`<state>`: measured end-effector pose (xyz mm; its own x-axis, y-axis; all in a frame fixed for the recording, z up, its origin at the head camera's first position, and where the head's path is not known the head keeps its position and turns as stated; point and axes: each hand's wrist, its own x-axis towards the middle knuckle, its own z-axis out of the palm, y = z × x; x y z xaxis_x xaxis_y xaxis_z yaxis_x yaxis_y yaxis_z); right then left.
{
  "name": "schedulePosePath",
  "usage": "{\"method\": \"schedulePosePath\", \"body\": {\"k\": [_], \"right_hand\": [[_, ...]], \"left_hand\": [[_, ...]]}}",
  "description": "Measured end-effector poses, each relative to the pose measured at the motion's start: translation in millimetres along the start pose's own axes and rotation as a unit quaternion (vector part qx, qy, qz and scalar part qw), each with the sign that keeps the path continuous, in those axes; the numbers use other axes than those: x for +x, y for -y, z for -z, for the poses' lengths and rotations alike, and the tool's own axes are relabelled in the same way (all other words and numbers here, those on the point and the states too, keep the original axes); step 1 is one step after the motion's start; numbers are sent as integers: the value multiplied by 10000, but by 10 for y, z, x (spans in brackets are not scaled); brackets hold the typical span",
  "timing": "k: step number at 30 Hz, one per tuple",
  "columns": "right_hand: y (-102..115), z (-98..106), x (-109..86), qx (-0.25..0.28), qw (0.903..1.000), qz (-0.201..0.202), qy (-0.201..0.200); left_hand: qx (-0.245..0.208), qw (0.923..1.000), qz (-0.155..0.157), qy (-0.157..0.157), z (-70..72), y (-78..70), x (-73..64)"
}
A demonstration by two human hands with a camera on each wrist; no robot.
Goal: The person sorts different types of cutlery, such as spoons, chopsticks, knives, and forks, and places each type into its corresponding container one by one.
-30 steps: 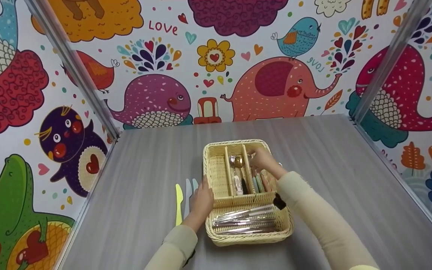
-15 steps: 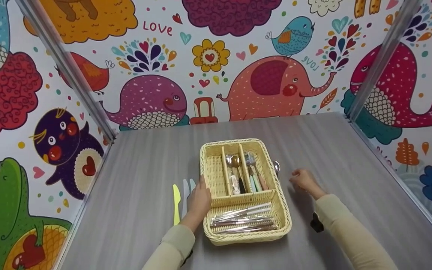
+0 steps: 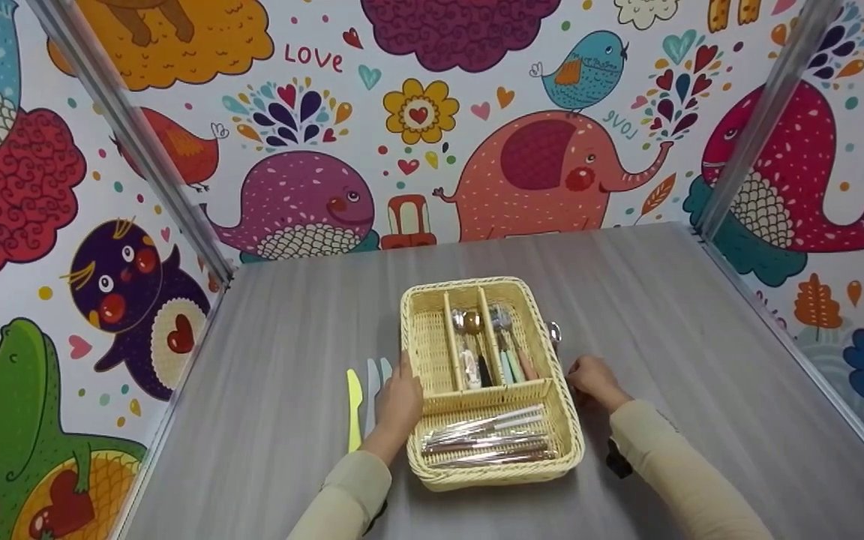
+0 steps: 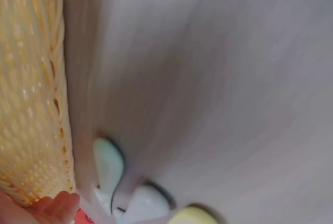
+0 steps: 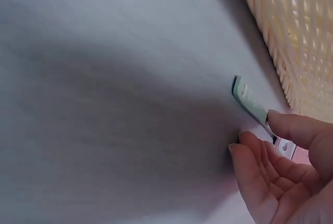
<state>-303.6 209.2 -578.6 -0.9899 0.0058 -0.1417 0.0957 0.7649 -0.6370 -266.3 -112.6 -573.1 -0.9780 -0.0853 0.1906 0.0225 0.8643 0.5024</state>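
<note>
A cream wicker basket (image 3: 568, 420) with compartments stands on the grey table. My left hand (image 3: 400, 405) rests along its left side, and its fingertips (image 4: 65, 203) lie at the woven wall in the left wrist view. On the right side, my right hand (image 3: 595, 382) is low beside the basket. A spoon (image 3: 554, 332) lies on the table there, its bowl showing past the rim. In the right wrist view its green handle (image 5: 251, 103) runs between thumb and fingers; the thumb tip overlaps it, with a gap to the bent fingers.
Left of the basket lie a yellow knife (image 3: 354, 405), a blue-grey knife (image 3: 370, 390) and a teal knife (image 3: 386, 369). Inside the basket are spoons (image 3: 469, 322), other cutlery with coloured handles (image 3: 513, 364) and long pieces in clear wrappers (image 3: 488, 439). Patterned walls (image 3: 417, 180) enclose the table.
My right hand has left the basket's right compartment, come down on the table to its right, then moved slightly left toward the spoon. My left hand keeps its place.
</note>
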Motion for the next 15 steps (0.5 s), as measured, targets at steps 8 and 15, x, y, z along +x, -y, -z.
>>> {"method": "schedulePosePath", "body": {"k": [8, 15], "right_hand": [[7, -34, 27, -99, 9999, 62, -102], [-46, -56, 41, 553, 9978, -353, 132]], "left_hand": [[-23, 10000, -1, -25, 2, 8, 1], [-11, 9997, -161, -172, -3, 8, -13]]}}
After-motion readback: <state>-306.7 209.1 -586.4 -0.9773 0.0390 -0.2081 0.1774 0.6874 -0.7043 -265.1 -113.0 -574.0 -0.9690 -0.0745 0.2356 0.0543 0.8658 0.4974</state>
